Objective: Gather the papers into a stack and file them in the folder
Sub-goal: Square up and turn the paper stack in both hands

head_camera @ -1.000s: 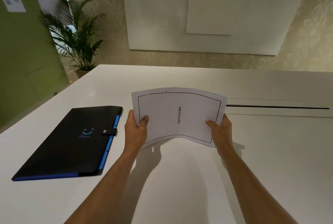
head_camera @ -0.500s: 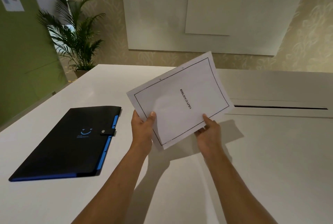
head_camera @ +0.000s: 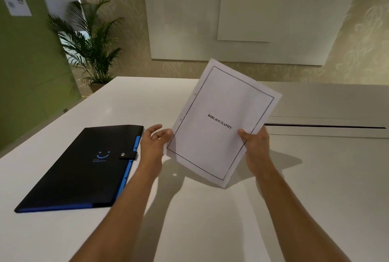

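Right hand point(head_camera: 255, 145) pinching tilted papers point(head_camera: 223, 122) above white tabletop point(head_camera: 315, 177), left hand point(head_camera: 152, 145) spread beside them, closed black folder point(head_camera: 84, 167) lying leftward.

Warm dim overhead light — soft shadows on table point(head_camera: 210, 219); wide-angle edge distortion, sharp.

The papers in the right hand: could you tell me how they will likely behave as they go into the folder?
The papers, pinched at one edge by the right hand, look thin and light, so probably floppy. The left hand is open beside them; loose sheets may fan or slip.
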A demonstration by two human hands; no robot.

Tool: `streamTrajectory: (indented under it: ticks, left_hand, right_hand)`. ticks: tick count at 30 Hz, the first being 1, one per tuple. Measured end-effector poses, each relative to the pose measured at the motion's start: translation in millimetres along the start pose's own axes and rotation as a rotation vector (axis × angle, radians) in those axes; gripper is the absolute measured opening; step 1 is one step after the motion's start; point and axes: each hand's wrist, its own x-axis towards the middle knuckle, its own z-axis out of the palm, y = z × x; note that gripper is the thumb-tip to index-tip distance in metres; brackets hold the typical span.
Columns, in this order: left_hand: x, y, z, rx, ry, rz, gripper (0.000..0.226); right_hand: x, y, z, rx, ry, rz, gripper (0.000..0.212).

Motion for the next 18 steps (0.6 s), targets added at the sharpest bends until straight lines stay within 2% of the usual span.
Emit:
streamTrajectory:
  ticks: [4, 6, 8, 14, 18]
  left_hand:
    - [9, 26, -1, 0.330, -0.289, 0.103, 0.039]
    - [8, 34, 9, 0.366, -0.369, 0.146, 0.037]
    - [3, 37, 21, 0.349, -0.356, 0.211, 0.035]
    - [-7, 34, 39, 0.300, -0.172, 0.410, 0.022]
    - [-14, 11, 37, 0.239, -0.127, 0.398, 0.014]
  right_hand:
    - [7, -16, -1, -0.175, -0.120, -0.097, 0.046]
    - [8, -21, 4, -0.272, -0.157, -0.125, 0.046]
    - [6, -24, 11, -0.340, -0.166, -0.174, 0.043]
    - [-4, -36, 21, -0.371, -0.095, -0.338, 0.036]
    - [-12, -15, 15, -0.411, -0.085, -0.262, 0.042]
